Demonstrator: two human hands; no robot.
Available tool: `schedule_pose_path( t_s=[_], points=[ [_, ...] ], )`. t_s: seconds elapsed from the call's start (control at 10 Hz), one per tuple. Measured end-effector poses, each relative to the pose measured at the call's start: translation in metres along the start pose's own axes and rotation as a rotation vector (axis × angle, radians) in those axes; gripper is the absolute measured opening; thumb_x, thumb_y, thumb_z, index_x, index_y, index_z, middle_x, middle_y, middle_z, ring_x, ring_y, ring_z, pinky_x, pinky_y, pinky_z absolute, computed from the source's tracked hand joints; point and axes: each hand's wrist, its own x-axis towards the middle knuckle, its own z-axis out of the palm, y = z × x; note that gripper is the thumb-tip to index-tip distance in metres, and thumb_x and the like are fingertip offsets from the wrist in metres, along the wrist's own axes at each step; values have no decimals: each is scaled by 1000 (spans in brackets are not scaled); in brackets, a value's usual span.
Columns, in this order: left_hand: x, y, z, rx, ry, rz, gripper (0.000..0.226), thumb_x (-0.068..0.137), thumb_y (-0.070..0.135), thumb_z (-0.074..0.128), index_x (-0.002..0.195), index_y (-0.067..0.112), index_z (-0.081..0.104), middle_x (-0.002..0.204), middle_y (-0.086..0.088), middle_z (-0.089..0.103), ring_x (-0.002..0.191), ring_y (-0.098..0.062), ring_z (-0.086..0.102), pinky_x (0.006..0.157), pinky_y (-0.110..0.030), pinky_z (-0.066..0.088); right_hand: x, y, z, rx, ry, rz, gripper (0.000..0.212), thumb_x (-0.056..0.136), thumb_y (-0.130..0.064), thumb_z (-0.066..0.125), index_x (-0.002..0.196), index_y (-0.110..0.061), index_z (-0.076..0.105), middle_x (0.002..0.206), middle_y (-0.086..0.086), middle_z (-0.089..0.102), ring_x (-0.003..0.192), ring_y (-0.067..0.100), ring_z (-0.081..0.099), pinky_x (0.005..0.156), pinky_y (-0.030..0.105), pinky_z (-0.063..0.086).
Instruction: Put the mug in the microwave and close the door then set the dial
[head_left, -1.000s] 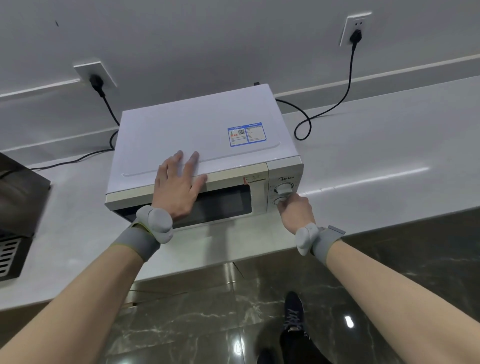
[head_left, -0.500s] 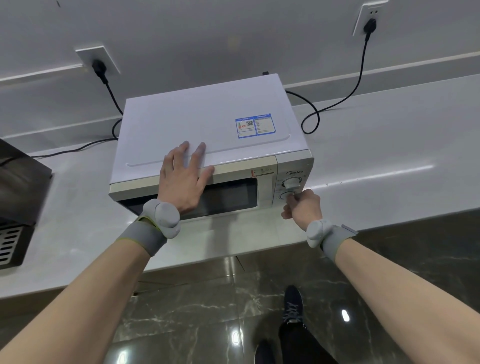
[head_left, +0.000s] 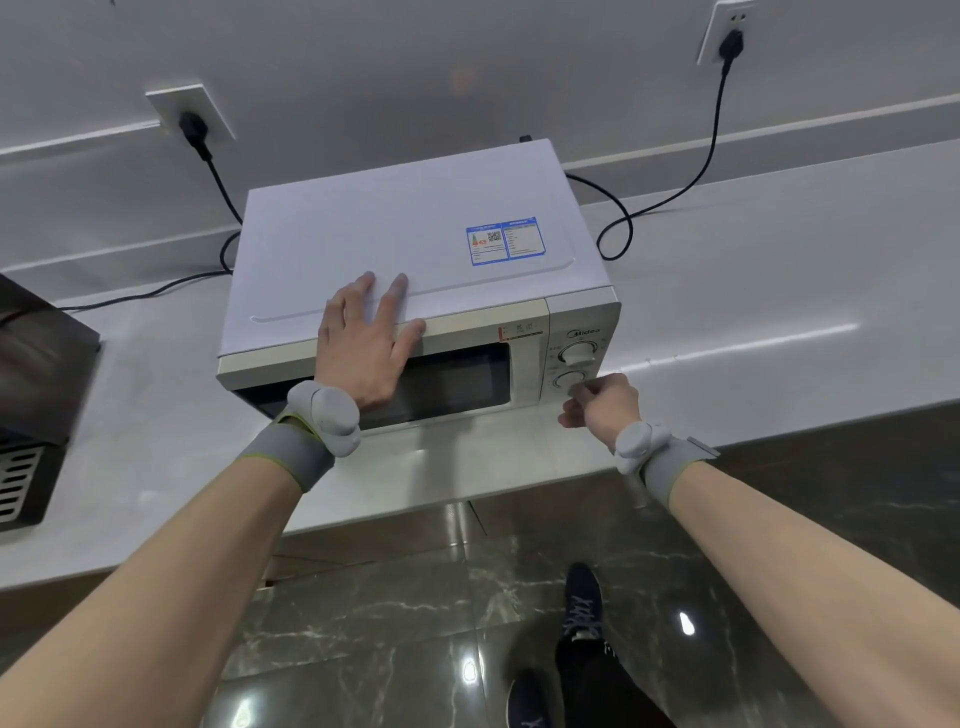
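A: On the white counter, the microwave sits with its door shut. The mug isn't visible; the dark window shows nothing I can make out.

B: And the hands?

A: The left hand lies flat and spread, palm down, over the front top edge of the microwave, fingers reaching onto the lid and the heel of the hand over the door.

B: The right?

A: The right hand is curled narrow at the lower dial, thumb and forefinger pinched at its lower right rim. Whether they truly clamp it or only touch, I cannot tell.

B: What lies around that pinch?

A: Just above it is the upper dial, untouched. Left of it, the door window. Well up and behind, a blue label on the lid. Farther back, a black cord loops to a wall socket.

B: Wrists?

A: Both wear grey bands.
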Motion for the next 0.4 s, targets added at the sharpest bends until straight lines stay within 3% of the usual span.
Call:
schedule_pose_path(
  t_s=[0.1, 0.2, 0.4],
  points=[
    [-1, 1, -3, 14, -12, 5, 60, 106, 51, 29, 160, 32, 16, 168, -10, 11, 154, -35, 9, 127, -49, 16, -7, 5, -4, -31, -51, 50, 23, 101, 0, 60, 115, 18, 62, 88, 27, 68, 59, 32, 68, 56, 30, 64],
    [-2, -1, -3, 21, -38, 19, 61, 105, 52, 28, 161, 32, 15, 169, -10, 10, 154, -36, 9, 128, -49, 14, -19, 12, -9, -99, -75, 55, 14, 100, -1, 63, 104, 13, 65, 97, 34, 74, 71, 39, 72, 82, 48, 65],
    [-6, 16, -9, -33, -63, 6, 62, 106, 44, 35, 160, 17, 19, 165, -23, 13, 155, -38, 8, 128, -45, 9, -47, 14, -20, -269, -134, 34, 22, 101, -5, 61, 105, 15, 70, 99, 32, 76, 74, 38, 73, 87, 48, 64]
  ],
)
